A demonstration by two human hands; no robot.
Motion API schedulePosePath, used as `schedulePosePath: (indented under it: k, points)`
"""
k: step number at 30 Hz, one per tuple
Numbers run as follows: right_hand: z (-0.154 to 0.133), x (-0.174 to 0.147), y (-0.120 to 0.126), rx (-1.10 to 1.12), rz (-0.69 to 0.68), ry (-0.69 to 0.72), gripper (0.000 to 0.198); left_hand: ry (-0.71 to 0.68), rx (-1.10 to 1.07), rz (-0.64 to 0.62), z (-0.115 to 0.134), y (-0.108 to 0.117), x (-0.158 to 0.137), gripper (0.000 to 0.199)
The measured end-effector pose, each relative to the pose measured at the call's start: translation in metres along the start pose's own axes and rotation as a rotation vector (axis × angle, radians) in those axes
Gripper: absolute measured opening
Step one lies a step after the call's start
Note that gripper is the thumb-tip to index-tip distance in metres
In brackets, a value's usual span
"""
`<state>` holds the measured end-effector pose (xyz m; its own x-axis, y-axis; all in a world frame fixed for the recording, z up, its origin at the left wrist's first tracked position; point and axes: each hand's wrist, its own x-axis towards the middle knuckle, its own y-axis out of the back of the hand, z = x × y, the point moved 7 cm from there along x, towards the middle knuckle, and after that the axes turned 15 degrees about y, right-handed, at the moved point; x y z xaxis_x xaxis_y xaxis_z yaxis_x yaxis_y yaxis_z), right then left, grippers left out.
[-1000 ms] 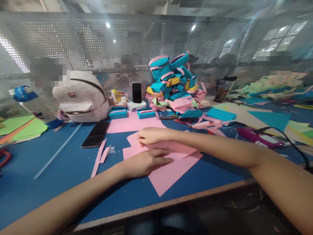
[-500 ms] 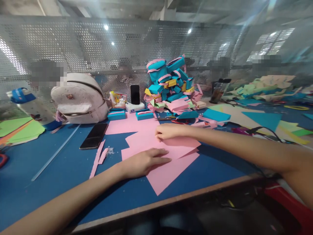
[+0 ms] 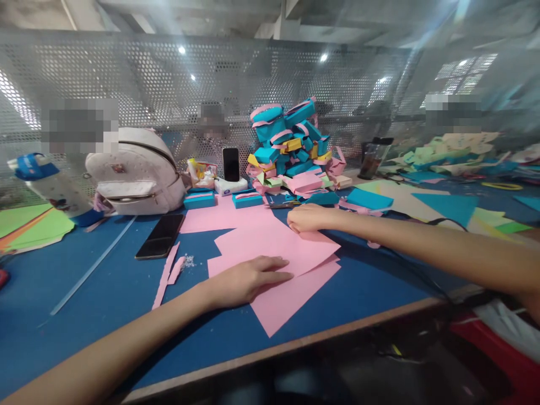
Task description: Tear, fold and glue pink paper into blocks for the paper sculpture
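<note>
Several overlapping sheets of pink paper [image 3: 264, 239] lie in front of me on the blue table, their corners pointing different ways. My left hand [image 3: 248, 278] rests palm down on the sheets, fingers stretched out to the right and slightly apart. At the upper right part of the paper is my right hand [image 3: 307, 218], its fingers curled closed. Whatever those fingers hold, if anything, is hidden. Just beyond this hand, a pair of scissors [image 3: 276, 206] lies partly covered.
A heap of blue, pink and yellow paper boxes [image 3: 291, 152] stands at the back. To the left are a white backpack [image 3: 135, 174], a bottle [image 3: 57, 191], a dark phone [image 3: 160, 236] and pink paper scraps [image 3: 166, 275]. A perforated metal screen [image 3: 160, 73] rises behind.
My right hand has moved right across the pink paper, and its fingers look more tightly curled. My left hand stays flat in place. The view has shifted slightly.
</note>
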<state>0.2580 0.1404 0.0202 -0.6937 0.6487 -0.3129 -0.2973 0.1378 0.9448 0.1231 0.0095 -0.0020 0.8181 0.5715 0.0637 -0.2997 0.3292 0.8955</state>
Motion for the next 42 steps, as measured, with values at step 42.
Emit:
schedulePosePath:
  k: [42]
  points:
    - [-0.010,-0.070,-0.070,-0.014,0.286,-0.423,0.052,0.010,0.218,0.029,0.004,-0.001,0.001,0.051]
